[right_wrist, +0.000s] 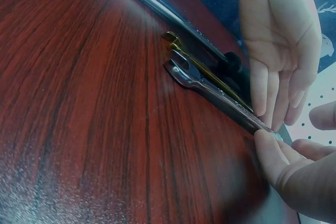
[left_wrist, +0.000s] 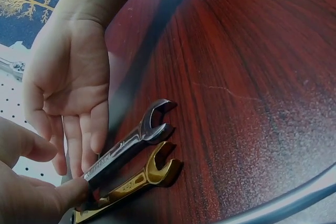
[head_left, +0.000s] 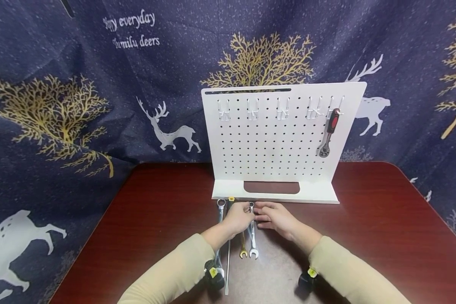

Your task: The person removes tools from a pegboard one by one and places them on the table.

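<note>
A silver combination wrench (head_left: 253, 241) points its open end toward the person. My left hand (head_left: 238, 218) is at its left side and my right hand (head_left: 275, 217) at its right, both near the ring end. Extended left fingers (left_wrist: 73, 192) touch the wrench's shank. From the other side, the right hand's fingertips (right_wrist: 266, 142) meet the same wrench, its thumb held away. Just left of it lies a gold wrench (head_left: 243, 249), its upper part hidden beneath the left hand. Farther left are a long screwdriver (head_left: 228, 270) and a larger silver wrench (head_left: 221, 207), partly covered by the left arm.
A white pegboard (head_left: 273, 143) stands on the dark red table (head_left: 155, 211) behind the hands. Several wire hooks (head_left: 252, 110) line its top, and a ratchet (head_left: 329, 133) with a red-black handle hangs at the right. A patterned blue cloth (head_left: 182, 50) hangs behind.
</note>
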A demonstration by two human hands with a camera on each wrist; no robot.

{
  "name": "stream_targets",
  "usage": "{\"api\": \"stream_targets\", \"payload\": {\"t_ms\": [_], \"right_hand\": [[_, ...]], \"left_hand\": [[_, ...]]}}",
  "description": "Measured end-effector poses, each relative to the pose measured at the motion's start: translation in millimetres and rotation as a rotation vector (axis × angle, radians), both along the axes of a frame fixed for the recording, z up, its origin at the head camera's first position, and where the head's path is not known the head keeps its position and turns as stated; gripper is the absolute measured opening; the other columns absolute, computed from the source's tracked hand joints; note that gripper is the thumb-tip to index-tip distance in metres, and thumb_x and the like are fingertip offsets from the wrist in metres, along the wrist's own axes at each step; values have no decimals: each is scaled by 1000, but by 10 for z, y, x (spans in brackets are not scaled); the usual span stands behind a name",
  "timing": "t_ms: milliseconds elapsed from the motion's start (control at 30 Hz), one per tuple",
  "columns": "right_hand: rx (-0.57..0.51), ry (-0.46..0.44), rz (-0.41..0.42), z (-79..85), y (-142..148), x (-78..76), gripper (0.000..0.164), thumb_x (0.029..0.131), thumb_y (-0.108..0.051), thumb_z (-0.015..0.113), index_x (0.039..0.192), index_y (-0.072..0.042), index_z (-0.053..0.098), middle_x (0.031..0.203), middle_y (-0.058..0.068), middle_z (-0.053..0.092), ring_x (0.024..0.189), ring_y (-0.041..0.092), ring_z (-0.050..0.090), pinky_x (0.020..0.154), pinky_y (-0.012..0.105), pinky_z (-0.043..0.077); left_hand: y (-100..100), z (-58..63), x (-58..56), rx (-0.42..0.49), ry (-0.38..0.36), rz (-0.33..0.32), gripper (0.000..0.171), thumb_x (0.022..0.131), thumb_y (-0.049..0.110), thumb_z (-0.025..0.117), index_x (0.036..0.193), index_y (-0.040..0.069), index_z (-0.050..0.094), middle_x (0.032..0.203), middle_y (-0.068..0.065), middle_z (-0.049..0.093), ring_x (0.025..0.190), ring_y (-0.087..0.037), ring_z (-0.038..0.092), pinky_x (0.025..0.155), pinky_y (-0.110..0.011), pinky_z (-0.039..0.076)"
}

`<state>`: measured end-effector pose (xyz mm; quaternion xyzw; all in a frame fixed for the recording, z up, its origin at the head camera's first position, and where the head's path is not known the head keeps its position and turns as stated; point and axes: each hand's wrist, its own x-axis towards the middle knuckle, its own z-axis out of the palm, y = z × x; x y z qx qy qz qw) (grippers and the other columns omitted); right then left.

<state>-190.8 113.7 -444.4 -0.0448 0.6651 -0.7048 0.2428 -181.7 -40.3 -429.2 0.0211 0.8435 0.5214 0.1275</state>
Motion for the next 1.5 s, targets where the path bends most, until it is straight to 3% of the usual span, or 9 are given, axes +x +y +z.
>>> {"api": "stream_targets", "payload": {"t_ms": [633,900,1133,1367,1500], "right_hand": [[8,-9,-15,-23,5,-7,46,97,-9,34,138,13,33,139,35,40,102,16,62,88,38,55],[30,49,-43,8,40,10,41,98,-9,36,132,13,40,134,32,47,103,18,63,90,41,54],[69,153,-102,48,115,-7,35,97,-7,42,125,12,50,125,29,57,97,21,67,84,40,57],[214,370,-117,126,307,-58,32,95,-8,49,120,10,55,122,28,59,105,38,62,84,43,57],[303,465,-140,179,427,-79,29,95,-9,52,118,7,59,119,26,62,101,36,64,82,41,57]], "left_hand": [[41,13,15,-28,14,-5,52,83,0,50,133,-14,42,134,-30,48,129,-35,45,106,-46,41],[33,58,5,-75,57,-29,49,86,2,50,132,-13,44,132,-29,51,125,-33,49,102,-44,45],[46,100,-52,-149,155,-52,46,89,9,52,132,-7,49,127,-23,58,112,-28,59,91,-40,53],[119,204,-138,-200,288,-71,44,90,14,51,131,-3,52,128,-18,59,120,-27,56,99,-40,49],[186,242,-216,-257,375,-80,43,90,17,52,130,1,54,128,-14,60,119,-24,57,100,-38,48]]}}
